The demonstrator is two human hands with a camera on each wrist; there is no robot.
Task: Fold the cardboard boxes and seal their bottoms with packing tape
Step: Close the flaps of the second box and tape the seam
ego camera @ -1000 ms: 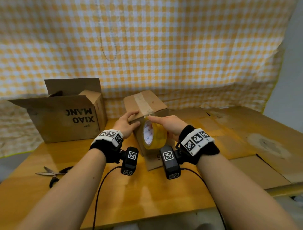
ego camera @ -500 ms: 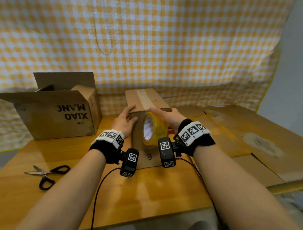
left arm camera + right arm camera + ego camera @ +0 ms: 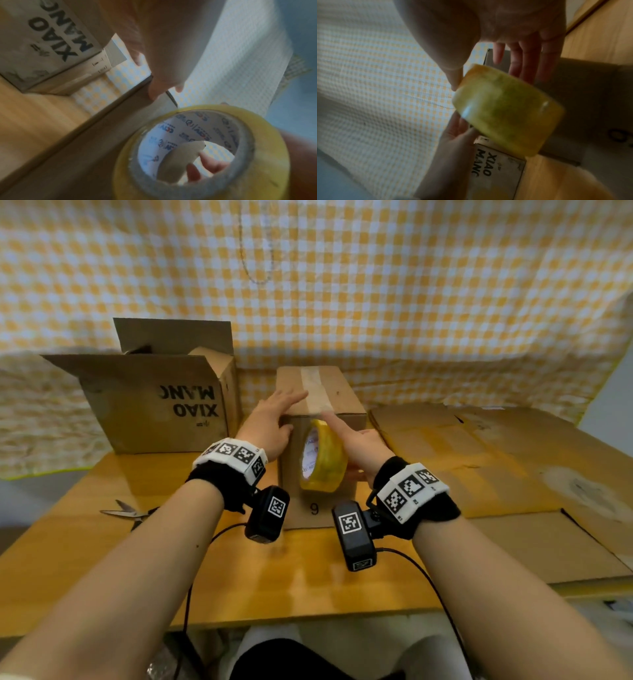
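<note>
A small cardboard box stands at the table's middle, with a pale tape strip running along its top. My left hand lies on the top left edge, fingers straight over the top and thumb on the front face. My right hand holds a yellow tape roll against the front face, index finger stretched to the top edge at the strip. In the left wrist view its fingers show through the roll's core. The right wrist view shows thumb and fingers on either side of the roll.
A larger open box printed XIAO MANG stands at the back left. Scissors lie near the table's left edge. Flattened cardboard sheets cover the right half of the wooden table. A yellow checked cloth hangs behind.
The small box has turned from an angle to face me squarely. My left fingers have slid further onto its top, and the roll sits lower on the front face.
</note>
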